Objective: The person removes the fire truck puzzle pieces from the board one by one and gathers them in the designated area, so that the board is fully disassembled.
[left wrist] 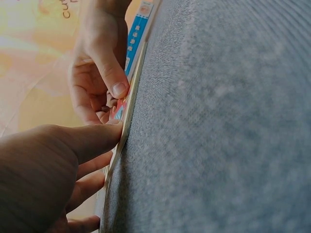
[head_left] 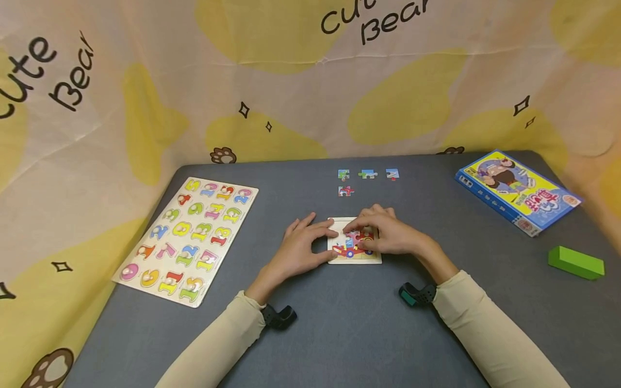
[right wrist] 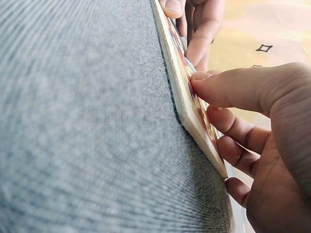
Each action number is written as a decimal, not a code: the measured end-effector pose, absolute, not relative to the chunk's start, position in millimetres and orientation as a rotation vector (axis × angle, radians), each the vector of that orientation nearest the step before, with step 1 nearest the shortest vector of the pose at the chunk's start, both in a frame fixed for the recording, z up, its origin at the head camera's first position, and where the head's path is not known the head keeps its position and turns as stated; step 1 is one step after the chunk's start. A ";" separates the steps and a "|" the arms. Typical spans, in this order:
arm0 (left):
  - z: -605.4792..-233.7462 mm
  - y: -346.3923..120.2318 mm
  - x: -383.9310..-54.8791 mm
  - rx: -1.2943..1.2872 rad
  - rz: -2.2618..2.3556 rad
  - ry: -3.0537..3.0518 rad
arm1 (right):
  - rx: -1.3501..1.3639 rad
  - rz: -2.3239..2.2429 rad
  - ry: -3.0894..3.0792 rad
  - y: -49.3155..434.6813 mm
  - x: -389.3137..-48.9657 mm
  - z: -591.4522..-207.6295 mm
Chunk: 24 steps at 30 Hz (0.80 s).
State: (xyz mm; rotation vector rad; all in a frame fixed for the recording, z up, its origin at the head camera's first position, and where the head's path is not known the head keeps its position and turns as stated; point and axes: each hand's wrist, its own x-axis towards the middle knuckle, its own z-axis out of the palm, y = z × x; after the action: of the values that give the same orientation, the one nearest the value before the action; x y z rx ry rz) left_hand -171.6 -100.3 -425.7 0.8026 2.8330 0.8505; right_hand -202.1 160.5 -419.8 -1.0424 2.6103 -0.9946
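Observation:
A small square jigsaw puzzle board (head_left: 355, 261) with a pale rim and a red vehicle picture lies on the table in the head view. My left hand (head_left: 297, 248) holds its left side, thumb at the lower left corner and index finger by the upper left. Over the right half of the picture, my right hand (head_left: 388, 231) bends its thumb and index finger around a puzzle piece (head_left: 356, 237) on the board. The right wrist view shows the right thumb (right wrist: 214, 87) down on the picture, other fingers curled by the far edge. My right hand hides part of the picture.
Several loose puzzle pieces (head_left: 367, 174) lie beyond the board. A number puzzle board (head_left: 191, 237) with colourful numerals is at the left. At the right are a blue and yellow box (head_left: 521, 188) and a green block (head_left: 575, 262). A printed curtain (head_left: 291, 97) hangs behind the table.

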 end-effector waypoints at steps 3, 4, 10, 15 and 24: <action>-425.0 -100.3 -171.0 0.803 0.855 2.828 | -1.052 -1.006 2.613 161.1 -201.8 -420.2; -425.1 -100.4 -171.1 0.802 0.852 2.827 | -1.052 -1.011 2.612 161.2 -201.6 -419.8; -425.2 -100.3 -171.7 0.803 0.849 2.827 | -1.051 -1.021 2.608 161.2 -201.3 -418.5; -425.5 -100.3 -171.6 0.808 0.861 2.826 | -1.070 -1.017 2.615 161.7 -201.4 -418.7; -425.1 -100.4 -171.3 0.800 0.862 2.820 | -1.060 -1.025 2.606 162.8 -202.6 -419.3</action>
State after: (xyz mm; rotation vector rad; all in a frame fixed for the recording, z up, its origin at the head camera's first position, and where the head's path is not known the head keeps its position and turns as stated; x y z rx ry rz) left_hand -171.3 -100.4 -425.1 0.7996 2.8198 0.8623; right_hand -202.6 162.8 -419.3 -1.0598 2.6063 -1.0250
